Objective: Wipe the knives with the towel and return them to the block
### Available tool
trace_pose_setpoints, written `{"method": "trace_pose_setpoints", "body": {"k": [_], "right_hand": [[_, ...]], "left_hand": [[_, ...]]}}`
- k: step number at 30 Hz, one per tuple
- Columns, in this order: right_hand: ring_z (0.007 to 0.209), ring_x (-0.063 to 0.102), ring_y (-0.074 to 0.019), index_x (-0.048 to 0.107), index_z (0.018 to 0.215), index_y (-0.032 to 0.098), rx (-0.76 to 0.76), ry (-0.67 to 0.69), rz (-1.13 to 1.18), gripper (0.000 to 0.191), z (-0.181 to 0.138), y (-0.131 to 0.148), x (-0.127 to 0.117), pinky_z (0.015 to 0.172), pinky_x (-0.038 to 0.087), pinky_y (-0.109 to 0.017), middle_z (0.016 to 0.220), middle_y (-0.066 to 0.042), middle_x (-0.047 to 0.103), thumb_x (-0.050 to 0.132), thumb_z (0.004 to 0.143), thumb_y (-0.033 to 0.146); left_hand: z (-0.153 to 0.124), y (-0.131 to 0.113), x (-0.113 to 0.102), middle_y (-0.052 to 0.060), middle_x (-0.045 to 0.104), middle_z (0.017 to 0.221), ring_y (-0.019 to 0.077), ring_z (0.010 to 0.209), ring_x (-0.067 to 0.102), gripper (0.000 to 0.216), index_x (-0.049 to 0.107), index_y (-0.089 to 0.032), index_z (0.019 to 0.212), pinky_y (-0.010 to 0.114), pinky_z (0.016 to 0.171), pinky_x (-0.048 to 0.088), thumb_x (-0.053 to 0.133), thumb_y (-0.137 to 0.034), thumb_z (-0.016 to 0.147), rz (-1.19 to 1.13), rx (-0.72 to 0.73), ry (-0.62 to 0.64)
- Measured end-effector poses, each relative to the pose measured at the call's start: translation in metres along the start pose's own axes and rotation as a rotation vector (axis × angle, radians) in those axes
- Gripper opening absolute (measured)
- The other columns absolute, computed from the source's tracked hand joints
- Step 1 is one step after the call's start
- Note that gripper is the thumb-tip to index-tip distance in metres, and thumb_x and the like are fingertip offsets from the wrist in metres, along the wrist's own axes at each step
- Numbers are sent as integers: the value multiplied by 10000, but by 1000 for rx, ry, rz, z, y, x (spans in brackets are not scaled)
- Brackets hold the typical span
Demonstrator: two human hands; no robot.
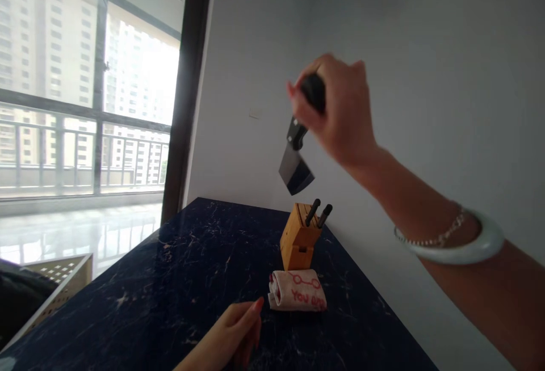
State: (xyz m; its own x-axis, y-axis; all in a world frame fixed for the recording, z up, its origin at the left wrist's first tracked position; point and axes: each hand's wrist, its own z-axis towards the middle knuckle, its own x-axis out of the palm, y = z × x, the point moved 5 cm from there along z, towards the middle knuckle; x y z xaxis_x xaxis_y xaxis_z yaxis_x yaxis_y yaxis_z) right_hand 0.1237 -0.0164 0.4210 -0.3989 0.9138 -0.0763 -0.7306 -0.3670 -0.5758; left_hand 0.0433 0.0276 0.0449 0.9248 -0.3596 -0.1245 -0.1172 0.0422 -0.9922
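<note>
High over the table, my right hand is wrapped round the black handle of a broad-bladed kitchen knife. Its blade points down, apart from the wooden knife block below. Two black-handled tools stand in slots on the block's right side. In front of the block lies a folded pinkish cloth with red lettering. My left hand hovers low beside the cloth's left end, thumb outstretched and fingers loosely bent; nothing shows in it. The lower fingers are partly hidden.
The dark blue marbled table extends to a grey wall at the back and right. Left of it, a light perforated crate-like box has something dark beside it. Large windows with a railing lie beyond.
</note>
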Motion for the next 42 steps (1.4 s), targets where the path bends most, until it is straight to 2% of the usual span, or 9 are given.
{"method": "trace_pose_setpoints", "body": {"k": [3, 6, 9, 14, 17, 23, 29, 34, 42], "right_hand": [[637, 488, -90, 544, 791, 151, -244, 2, 140, 407, -49, 67, 4, 680, 315, -287, 595, 39, 468, 264, 896, 427], [560, 417, -84, 487, 755, 181, -510, 82, 324, 289, -115, 120, 22, 594, 284, -267, 543, 60, 431, 334, 901, 380], [559, 402, -94, 480, 798, 177, -496, 156, 414, 230, -164, 146, 38, 597, 266, -282, 553, 57, 448, 349, 897, 339], [547, 385, -105, 489, 760, 182, -491, 248, 473, 196, -208, 176, 46, 572, 237, -292, 537, 59, 423, 365, 884, 269], [590, 417, -112, 506, 834, 176, -499, 313, 504, 141, -225, 188, 43, 593, 259, -297, 589, 49, 460, 381, 874, 228], [773, 493, -169, 439, 1133, 204, -223, 529, 515, 463, -277, 177, 50, 772, 310, -372, 849, -14, 580, 357, 833, 546], [955, 495, -228, 477, 1125, 195, 233, 827, 251, 409, -346, 121, 60, 825, 333, -380, 1055, -72, 568, 521, 786, 421], [943, 492, -247, 513, 1090, 190, 279, 914, 168, 371, -371, 111, 66, 799, 343, -385, 1064, -90, 573, 579, 742, 303], [905, 476, -210, 568, 933, 231, 403, 1006, 237, 275, -372, 108, 77, 772, 298, -330, 924, -27, 597, 489, 699, 111]], "left_hand": [[-11, -23, -2, 50, 605, 545, 75, 401, 447, 628, 544, -143, 648, 176, 390, 224, 211, -658, 781, -471, 20, 216], [-21, -35, -9, 159, 670, 765, 132, 560, 574, 774, 599, -83, 856, 186, 459, 331, 146, -702, 753, -687, -45, 352], [-22, -34, -15, 171, 673, 844, 152, 666, 609, 779, 550, -75, 1043, 206, 562, 403, 198, -705, 749, -766, -98, 306], [-15, -15, -12, 86, 669, 844, 137, 730, 610, 615, 595, -108, 982, 228, 698, 443, 357, -634, 770, -825, -194, 161], [-9, 0, -13, 13, 658, 738, 99, 631, 595, 412, 599, -158, 979, 208, 650, 447, 487, -499, 776, -786, -202, 73], [-1, 21, -26, -1, 636, 631, 99, 532, 578, 313, 594, -138, 851, 183, 496, 425, 567, -419, 717, -701, -218, -38], [-2, 15, -39, -12, 581, 501, 93, 419, 535, 348, 583, -138, 823, 167, 402, 381, 548, -460, 696, -575, -313, -189], [-4, 13, -34, 9, 599, 504, 94, 426, 531, 404, 595, -129, 880, 154, 399, 373, 557, -480, 685, -479, -328, -76], [-14, 35, -58, -50, 433, 378, 38, 291, 337, 492, 627, -87, 919, 135, 304, 260, 468, -518, 744, -449, -321, 103]]}}
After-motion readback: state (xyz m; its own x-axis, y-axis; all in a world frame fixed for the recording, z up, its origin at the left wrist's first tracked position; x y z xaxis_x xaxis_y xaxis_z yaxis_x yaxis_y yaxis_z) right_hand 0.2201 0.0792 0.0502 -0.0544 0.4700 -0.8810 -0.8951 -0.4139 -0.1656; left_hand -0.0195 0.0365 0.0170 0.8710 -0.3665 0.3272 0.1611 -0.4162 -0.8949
